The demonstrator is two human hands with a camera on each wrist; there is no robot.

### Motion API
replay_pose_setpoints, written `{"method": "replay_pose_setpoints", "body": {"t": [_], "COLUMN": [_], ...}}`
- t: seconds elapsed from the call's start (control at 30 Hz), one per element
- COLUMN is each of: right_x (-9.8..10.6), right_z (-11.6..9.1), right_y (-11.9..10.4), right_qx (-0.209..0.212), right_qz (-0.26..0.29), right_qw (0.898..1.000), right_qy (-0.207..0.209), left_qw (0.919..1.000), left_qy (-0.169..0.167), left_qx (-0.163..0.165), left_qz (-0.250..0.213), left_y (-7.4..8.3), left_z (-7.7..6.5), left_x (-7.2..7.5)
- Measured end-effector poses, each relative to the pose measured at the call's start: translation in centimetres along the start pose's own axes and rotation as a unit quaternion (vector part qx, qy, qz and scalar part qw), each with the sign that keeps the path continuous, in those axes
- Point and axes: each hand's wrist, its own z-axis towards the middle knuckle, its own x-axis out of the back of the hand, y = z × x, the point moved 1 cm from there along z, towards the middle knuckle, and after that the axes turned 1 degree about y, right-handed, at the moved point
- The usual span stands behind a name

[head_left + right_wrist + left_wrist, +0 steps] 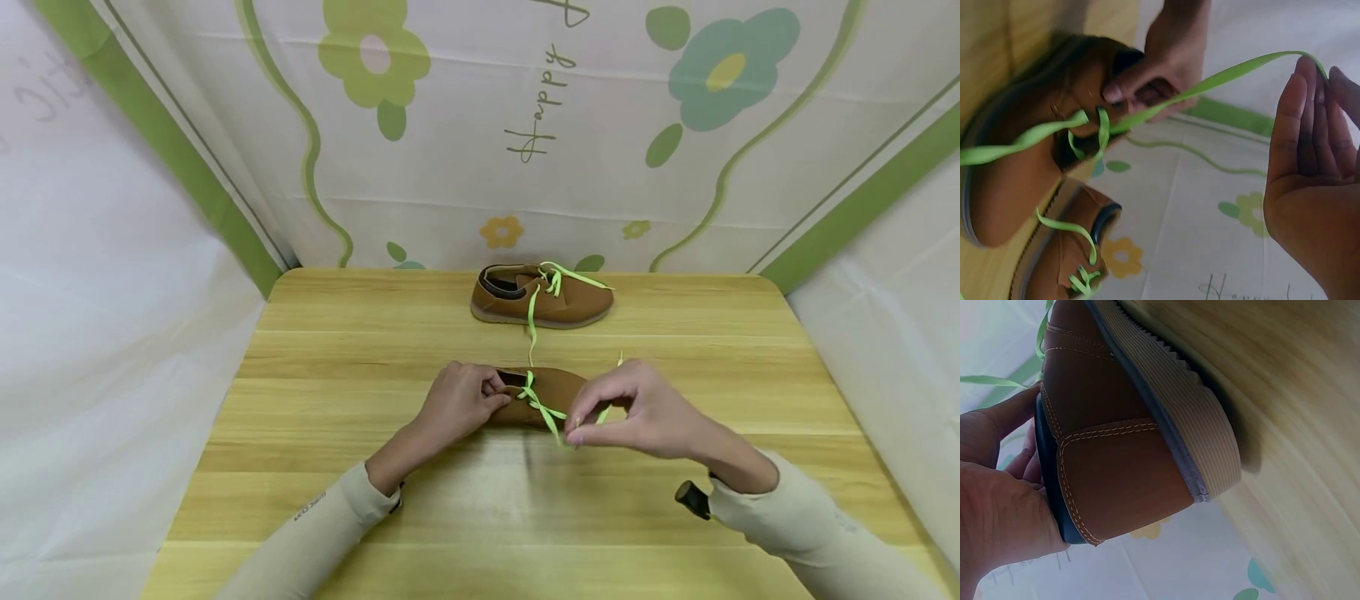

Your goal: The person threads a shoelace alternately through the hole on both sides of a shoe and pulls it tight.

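A brown leather shoe [551,383] with a pale ribbed sole [1179,412] sits on the table, toe to the right. At its opening, my left hand [457,402] grips the collar, thumb on the near side and fingers inside. My right hand [648,412] is raised over the toe. Between thumb and fingertips it pinches a bright green shoelace [1229,72], which stretches in an arc from the eyelets. Another length of lace [1022,142] trails over the toe. My right hand covers part of the toe in the head view.
Behind stands a second brown shoe [577,304], its green lace [532,325] hanging down toward the first one. The wooden table [337,333] ends at a white curtain [450,167] with printed flowers, and white sheets flank both sides.
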Motion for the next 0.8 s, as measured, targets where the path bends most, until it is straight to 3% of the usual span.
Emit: {"method": "replay_pose_setpoints", "body": {"t": [0.2, 0.37, 0.6, 0.8], "right_x": [-3.3, -5.5, -7.8, -9.3], "right_z": [0.2, 0.1, 0.0, -0.4], "right_y": [1.5, 3.1, 4.8, 6.2], "right_qx": [0.019, 0.012, 0.0, -0.014], "right_qz": [-0.008, -0.081, -0.225, -0.271], "right_qw": [0.997, 0.991, 0.964, 0.95], "right_qy": [-0.076, -0.107, -0.14, -0.154], "left_qw": [1.0, 0.9999, 0.9999, 0.9999], "left_qy": [0.004, 0.007, 0.004, 0.008], "left_qx": [-0.006, -0.008, -0.006, -0.008], "left_qz": [0.0, 0.004, 0.007, 0.012], "left_y": [-0.1, -0.1, -0.1, 0.0], "left_z": [-0.1, -0.2, -0.2, -0.2], "left_x": [0.0, -0.2, -0.1, 0.0]}}
